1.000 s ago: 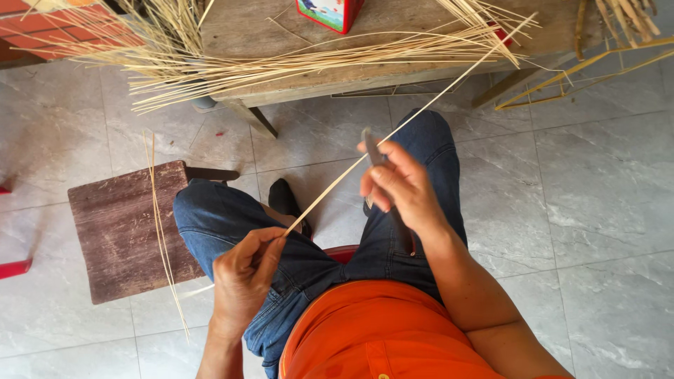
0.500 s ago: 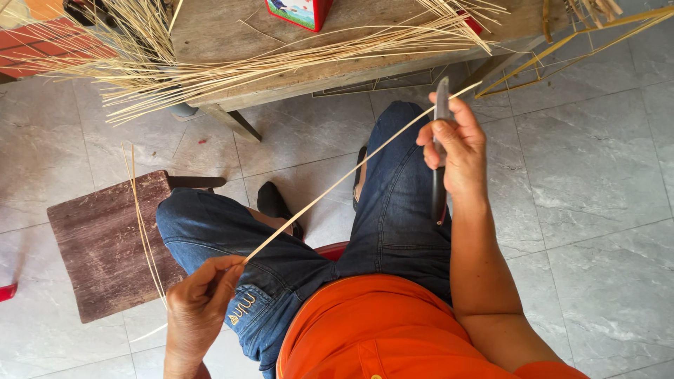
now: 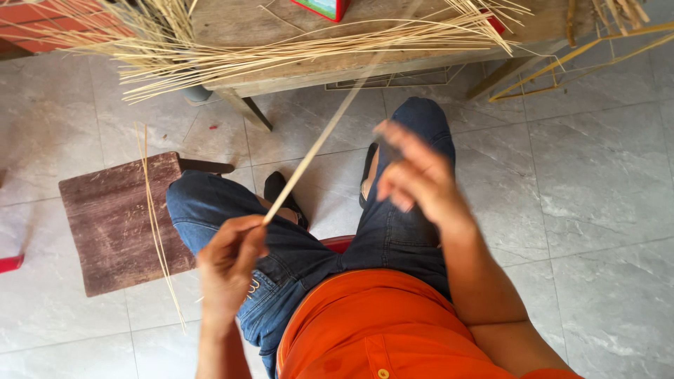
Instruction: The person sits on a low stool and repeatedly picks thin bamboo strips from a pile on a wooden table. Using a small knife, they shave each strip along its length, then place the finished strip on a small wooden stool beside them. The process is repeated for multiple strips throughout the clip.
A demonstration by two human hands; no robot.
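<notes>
My left hand (image 3: 232,263) is over my left thigh, pinching the lower end of a long thin bamboo strip (image 3: 323,137). The strip slants up and to the right toward the table edge and is blurred by motion. My right hand (image 3: 421,179) is above my right knee, blurred, fingers curled around a small dark knife (image 3: 388,149) that shows only partly. The right hand is to the right of the strip and not touching it. I am seated in blue jeans and an orange shirt.
A wooden table (image 3: 295,67) at the top carries a big bundle of bamboo strips (image 3: 210,60) and a red box (image 3: 326,7). A low dark wooden stool (image 3: 112,217) with loose strips (image 3: 154,210) stands left. A yellow wire frame (image 3: 576,67) lies at the upper right.
My right hand came down and left from the strip's far part toward my knee. My left hand rose, and the strip swung to a steeper angle.
</notes>
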